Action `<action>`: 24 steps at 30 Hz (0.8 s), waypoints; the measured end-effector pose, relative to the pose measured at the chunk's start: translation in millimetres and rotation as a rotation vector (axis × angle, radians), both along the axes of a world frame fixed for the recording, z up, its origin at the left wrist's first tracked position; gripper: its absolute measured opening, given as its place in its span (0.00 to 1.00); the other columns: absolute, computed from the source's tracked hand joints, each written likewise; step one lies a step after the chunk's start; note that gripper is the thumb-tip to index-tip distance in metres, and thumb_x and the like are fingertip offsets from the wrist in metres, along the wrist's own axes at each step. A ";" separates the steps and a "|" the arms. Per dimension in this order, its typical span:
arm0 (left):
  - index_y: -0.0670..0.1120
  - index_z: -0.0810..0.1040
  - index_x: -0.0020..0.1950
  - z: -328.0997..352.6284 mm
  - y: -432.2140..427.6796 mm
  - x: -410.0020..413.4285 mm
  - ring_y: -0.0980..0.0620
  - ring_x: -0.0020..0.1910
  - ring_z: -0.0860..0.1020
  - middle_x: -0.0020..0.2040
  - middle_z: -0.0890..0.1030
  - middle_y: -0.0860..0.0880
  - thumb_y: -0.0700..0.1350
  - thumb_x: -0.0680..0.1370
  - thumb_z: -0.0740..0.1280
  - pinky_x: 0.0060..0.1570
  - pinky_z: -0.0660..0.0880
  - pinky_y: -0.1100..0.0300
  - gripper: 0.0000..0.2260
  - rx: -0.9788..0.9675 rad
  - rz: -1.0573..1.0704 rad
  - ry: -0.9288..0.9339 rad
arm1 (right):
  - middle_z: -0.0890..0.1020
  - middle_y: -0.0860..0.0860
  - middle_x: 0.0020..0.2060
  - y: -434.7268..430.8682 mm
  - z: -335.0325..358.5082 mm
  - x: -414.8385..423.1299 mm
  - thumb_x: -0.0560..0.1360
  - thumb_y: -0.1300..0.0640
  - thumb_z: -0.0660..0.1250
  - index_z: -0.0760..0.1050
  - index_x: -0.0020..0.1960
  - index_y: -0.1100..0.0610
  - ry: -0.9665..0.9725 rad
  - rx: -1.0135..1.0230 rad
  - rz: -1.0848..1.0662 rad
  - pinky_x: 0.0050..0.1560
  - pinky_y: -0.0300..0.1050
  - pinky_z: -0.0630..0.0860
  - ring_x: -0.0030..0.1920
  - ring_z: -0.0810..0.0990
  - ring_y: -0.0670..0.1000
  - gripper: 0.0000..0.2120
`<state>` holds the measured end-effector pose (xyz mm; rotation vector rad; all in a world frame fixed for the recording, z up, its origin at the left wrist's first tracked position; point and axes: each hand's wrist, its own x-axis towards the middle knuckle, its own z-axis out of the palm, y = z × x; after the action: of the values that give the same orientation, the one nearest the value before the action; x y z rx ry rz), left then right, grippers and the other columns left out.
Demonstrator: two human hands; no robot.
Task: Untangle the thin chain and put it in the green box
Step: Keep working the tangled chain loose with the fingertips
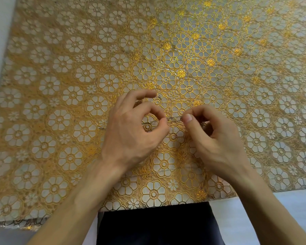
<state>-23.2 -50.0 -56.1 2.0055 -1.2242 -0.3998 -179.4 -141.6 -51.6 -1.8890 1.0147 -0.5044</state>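
Silver-grey thin chain [174,118]: a short run strung side to side between two pinches, just above the gold-flowered tablecloth [60,71].
Left hand [131,135]: thumb and forefinger pinch the run's left end, and a further strand trails back inside their loop.
Right hand [217,138]: thumb and fingertips pinch the right end, with the rest hidden under curled fingers.
Both hands are equally near.
Green box: not in view.
Likely next move: part the pinches along that axis.
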 end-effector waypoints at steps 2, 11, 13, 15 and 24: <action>0.54 0.82 0.44 -1.4 0.2 0.3 0.58 0.62 0.72 0.63 0.77 0.58 0.57 0.72 0.66 0.63 0.66 0.61 0.09 0.013 -0.008 -0.010 | 0.75 0.40 0.31 -1.7 5.2 0.8 0.79 0.50 0.66 0.79 0.45 0.50 -0.052 0.130 -0.003 0.33 0.32 0.64 0.31 0.71 0.42 0.07; 0.52 0.80 0.44 -5.9 1.0 3.8 0.58 0.64 0.72 0.62 0.77 0.57 0.56 0.72 0.66 0.64 0.64 0.63 0.09 0.012 0.004 -0.007 | 0.73 0.46 0.29 -10.7 13.8 3.6 0.80 0.57 0.67 0.80 0.41 0.50 -0.121 0.475 -0.034 0.32 0.34 0.66 0.31 0.70 0.44 0.10; 0.52 0.80 0.44 -6.6 0.8 5.4 0.57 0.64 0.71 0.62 0.78 0.56 0.55 0.73 0.65 0.64 0.62 0.67 0.09 0.016 0.003 -0.015 | 0.73 0.45 0.28 -11.5 15.5 4.1 0.79 0.57 0.68 0.79 0.41 0.52 -0.135 0.544 -0.071 0.31 0.34 0.66 0.29 0.69 0.44 0.08; 0.52 0.80 0.43 -7.0 0.7 6.5 0.56 0.64 0.71 0.62 0.78 0.55 0.55 0.73 0.65 0.65 0.62 0.67 0.09 0.021 0.000 -0.018 | 0.72 0.46 0.28 -11.5 17.6 4.4 0.76 0.56 0.70 0.78 0.40 0.52 -0.155 0.593 -0.088 0.28 0.35 0.64 0.28 0.68 0.44 0.06; 0.50 0.80 0.43 -6.1 -2.5 7.3 0.54 0.61 0.73 0.61 0.79 0.53 0.53 0.73 0.66 0.62 0.64 0.65 0.08 0.016 0.000 -0.050 | 0.72 0.50 0.29 -11.4 21.0 0.5 0.75 0.51 0.70 0.78 0.43 0.52 -0.177 0.797 -0.043 0.27 0.40 0.62 0.27 0.67 0.48 0.05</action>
<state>-16.0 -52.4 -62.2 2.0399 -1.2550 -0.3622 -178.9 -153.0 -30.5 -1.0966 0.9489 -0.2269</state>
